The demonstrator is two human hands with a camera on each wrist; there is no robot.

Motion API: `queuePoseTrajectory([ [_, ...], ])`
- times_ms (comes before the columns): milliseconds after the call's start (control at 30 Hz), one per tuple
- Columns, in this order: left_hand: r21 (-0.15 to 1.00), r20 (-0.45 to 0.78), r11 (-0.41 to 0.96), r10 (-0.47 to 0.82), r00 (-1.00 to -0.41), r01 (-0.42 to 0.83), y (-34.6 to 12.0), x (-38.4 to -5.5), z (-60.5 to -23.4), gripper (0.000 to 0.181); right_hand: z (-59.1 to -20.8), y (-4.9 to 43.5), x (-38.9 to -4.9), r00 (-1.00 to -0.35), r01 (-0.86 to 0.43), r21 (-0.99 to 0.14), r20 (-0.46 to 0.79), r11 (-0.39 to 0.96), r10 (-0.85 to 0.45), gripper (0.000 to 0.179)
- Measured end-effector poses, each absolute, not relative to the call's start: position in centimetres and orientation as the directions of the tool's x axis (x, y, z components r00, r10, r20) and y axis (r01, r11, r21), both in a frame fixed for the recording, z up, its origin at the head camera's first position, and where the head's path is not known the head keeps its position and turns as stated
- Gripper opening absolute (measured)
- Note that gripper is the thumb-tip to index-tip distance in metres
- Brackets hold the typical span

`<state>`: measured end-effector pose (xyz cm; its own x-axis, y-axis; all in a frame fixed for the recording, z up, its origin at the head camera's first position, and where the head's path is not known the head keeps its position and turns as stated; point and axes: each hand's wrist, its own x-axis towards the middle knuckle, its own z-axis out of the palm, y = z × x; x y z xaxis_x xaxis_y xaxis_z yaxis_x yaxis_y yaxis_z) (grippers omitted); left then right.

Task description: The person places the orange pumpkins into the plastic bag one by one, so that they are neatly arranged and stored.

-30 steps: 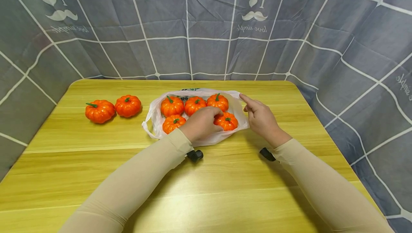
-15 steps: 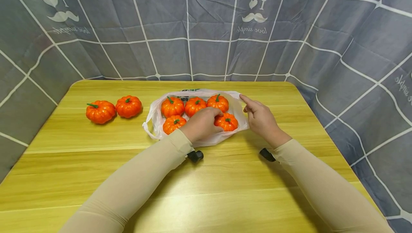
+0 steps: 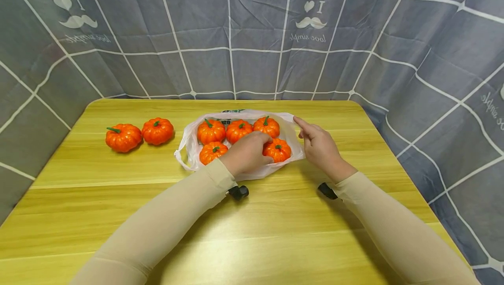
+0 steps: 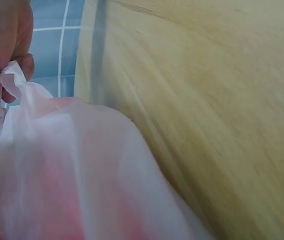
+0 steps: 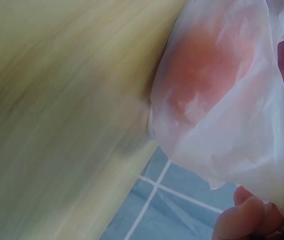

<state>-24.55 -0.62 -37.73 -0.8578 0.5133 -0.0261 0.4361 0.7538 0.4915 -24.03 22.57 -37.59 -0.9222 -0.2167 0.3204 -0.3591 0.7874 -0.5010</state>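
Note:
A white translucent plastic bag (image 3: 257,172) lies open on the wooden table, with several small orange toy pumpkins (image 3: 211,130) with green stems inside it. My left hand (image 3: 249,151) reaches over the bag's near edge and grips the left side of the front-right pumpkin (image 3: 277,150); its fingertips are partly hidden. At the bag's right end, my right hand (image 3: 320,145) pinches the plastic rim. The right wrist view shows its fingers (image 5: 244,217) on a stretched corner of the bag. From the left wrist, the bag's side (image 4: 92,170) glows orange-pink from the pumpkins behind it.
Two more toy pumpkins, one on the far left (image 3: 124,137) and one beside it (image 3: 158,131), sit on the table left of the bag. A handle loop (image 3: 180,156) lies at the bag's left end. Grey checked curtains (image 3: 260,27) surround the table (image 3: 275,241).

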Motion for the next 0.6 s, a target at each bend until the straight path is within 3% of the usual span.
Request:
queuePoseTrajectory([
  [433, 0.499, 0.115, 0.690, 0.547, -0.830, 0.524, -4.6, -22.7, -35.0, 0.046, -37.3, 23.1, -23.8, -0.912, -0.376, -0.495, 0.350, 0.783, -0.216, 0.053],
  [600, 0.476, 0.157, 0.717, 0.500, -0.851, 0.509, -7.9, -22.3, -33.7, 0.051, -37.1, 23.4, -23.7, -0.913, -0.376, -0.493, 0.342, 0.785, -0.223, 0.054],
])
